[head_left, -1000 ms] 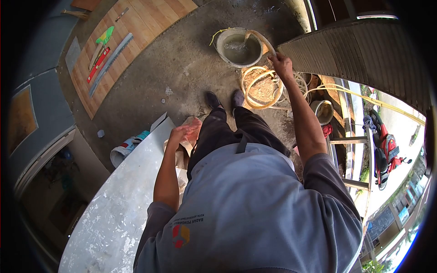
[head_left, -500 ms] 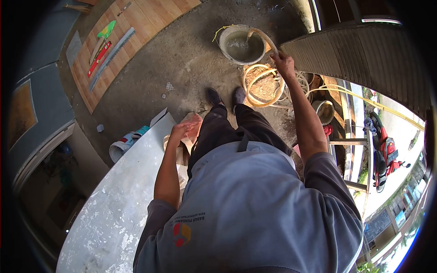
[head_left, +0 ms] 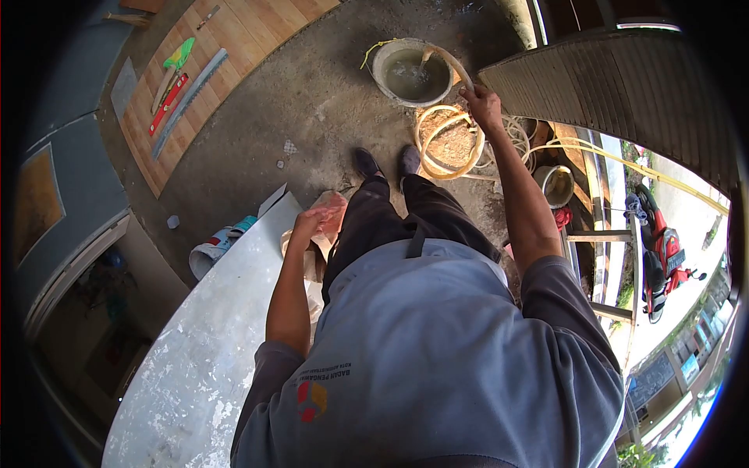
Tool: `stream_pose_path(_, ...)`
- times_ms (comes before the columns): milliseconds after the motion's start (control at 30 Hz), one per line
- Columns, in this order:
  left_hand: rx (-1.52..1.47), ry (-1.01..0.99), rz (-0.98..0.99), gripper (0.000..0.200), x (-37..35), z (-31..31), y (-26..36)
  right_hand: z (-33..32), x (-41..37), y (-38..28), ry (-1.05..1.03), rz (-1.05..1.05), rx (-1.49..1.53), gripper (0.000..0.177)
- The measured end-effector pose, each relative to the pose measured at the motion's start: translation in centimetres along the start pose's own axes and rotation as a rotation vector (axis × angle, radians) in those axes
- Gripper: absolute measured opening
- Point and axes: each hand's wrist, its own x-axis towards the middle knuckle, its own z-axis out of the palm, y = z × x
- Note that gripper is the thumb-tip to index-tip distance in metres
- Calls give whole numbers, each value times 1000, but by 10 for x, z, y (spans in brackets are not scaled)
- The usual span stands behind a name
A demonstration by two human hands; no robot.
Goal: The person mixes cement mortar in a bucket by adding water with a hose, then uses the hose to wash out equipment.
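My right hand (head_left: 484,108) is wrapped round a pale hose (head_left: 454,64), whose end hangs over a round bucket (head_left: 380,72). Water runs from the hose and ripples the cloudy water (head_left: 409,76) inside. Loops of the same kind of hose (head_left: 431,165) lie on a sandy patch below the bucket. My left hand (head_left: 310,222) is beside my left thigh, next to a reddish and beige bag or cloth (head_left: 333,210). Its fingers are small and partly hidden, so I cannot tell what they hold.
A grey board (head_left: 183,351) lies at lower left, beside a white bucket (head_left: 204,256). Tools, including a red level (head_left: 168,104), rest on wood-look flooring (head_left: 257,27). At right are a second bucket (head_left: 555,187), a ladder-like frame (head_left: 599,235), corrugated sheet (head_left: 616,97) and a red motorcycle (head_left: 667,253).
The view has shifted slightly. My right hand still holds the hose over the bucket, and the water surface looks a little different. My left hand has stayed in place.
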Motion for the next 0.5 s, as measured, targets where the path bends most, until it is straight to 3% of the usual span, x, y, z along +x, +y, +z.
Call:
stream_pose_path(333,-14,-19,18,34,-8,6,11,-2,0,1,-55,96,68,32)
stream_pose_path(500,-10,6,1,33,-12,10,14,3,3,12,-31,46,47,32)
